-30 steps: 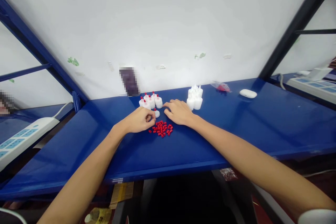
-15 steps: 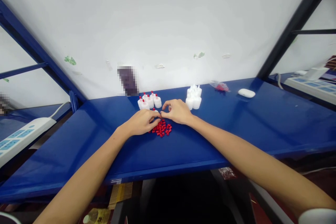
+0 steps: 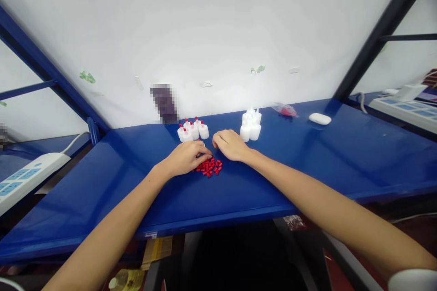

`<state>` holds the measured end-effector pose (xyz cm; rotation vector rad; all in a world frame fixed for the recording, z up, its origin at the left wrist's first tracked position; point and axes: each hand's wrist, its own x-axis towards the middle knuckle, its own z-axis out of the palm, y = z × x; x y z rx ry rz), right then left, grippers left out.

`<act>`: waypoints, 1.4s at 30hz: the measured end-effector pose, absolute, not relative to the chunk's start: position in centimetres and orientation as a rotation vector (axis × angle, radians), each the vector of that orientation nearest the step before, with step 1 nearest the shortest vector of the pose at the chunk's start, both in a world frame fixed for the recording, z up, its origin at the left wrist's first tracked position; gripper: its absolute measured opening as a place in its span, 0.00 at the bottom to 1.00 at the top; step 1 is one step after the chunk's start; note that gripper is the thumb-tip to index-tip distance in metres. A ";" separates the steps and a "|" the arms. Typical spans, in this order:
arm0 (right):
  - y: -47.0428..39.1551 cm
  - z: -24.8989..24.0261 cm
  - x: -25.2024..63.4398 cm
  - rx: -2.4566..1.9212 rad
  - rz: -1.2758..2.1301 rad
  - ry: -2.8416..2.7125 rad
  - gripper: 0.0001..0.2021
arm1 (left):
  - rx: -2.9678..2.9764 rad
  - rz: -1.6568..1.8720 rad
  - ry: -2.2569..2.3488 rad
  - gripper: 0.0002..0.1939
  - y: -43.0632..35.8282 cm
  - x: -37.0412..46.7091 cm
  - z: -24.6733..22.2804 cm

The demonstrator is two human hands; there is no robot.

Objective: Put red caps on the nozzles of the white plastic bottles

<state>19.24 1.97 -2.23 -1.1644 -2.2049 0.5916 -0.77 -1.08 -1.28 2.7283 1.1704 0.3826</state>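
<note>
Several small red caps (image 3: pixel 210 168) lie in a loose pile on the blue table. My left hand (image 3: pixel 189 157) is at the pile's left edge, fingers bent and close together; what they hold, if anything, is too small to name. Just right of it, my right hand (image 3: pixel 231 144) rests low over the table with curled fingers, its fingertips hidden. Behind my left hand stand several white bottles with red tips (image 3: pixel 191 131); one more is mostly hidden by that hand. White bottles without red tips (image 3: pixel 251 126) stand grouped behind my right hand.
A clear bag with red pieces (image 3: pixel 286 110) and a white oval case (image 3: pixel 320 119) lie at the back right of the blue table (image 3: pixel 218 218). A dark pixelated object (image 3: pixel 166 103) leans on the wall. Power strips (image 3: pixel 29 177) are at both sides.
My right hand has moved slightly right, away from my left hand, and its thumb has tucked out of sight. The gap between the hands is wider.
</note>
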 end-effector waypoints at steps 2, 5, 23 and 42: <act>2.0 -2.3 19.2 -1.057 0.621 -2.205 0.16 | 2.712 0.406 1.181 0.12 -1.1 -0.7 -1.3; 2.1 -2.5 19.1 -0.887 0.720 -2.186 0.13 | 2.674 0.423 1.192 0.11 -1.2 -0.5 -1.3; 2.6 -3.8 19.2 -0.707 1.085 -1.909 0.17 | 2.696 0.377 1.250 0.11 -1.2 0.1 -2.0; 2.4 -3.4 19.5 -0.830 0.885 -1.972 0.17 | 2.735 0.678 1.318 0.06 -1.4 0.9 -1.5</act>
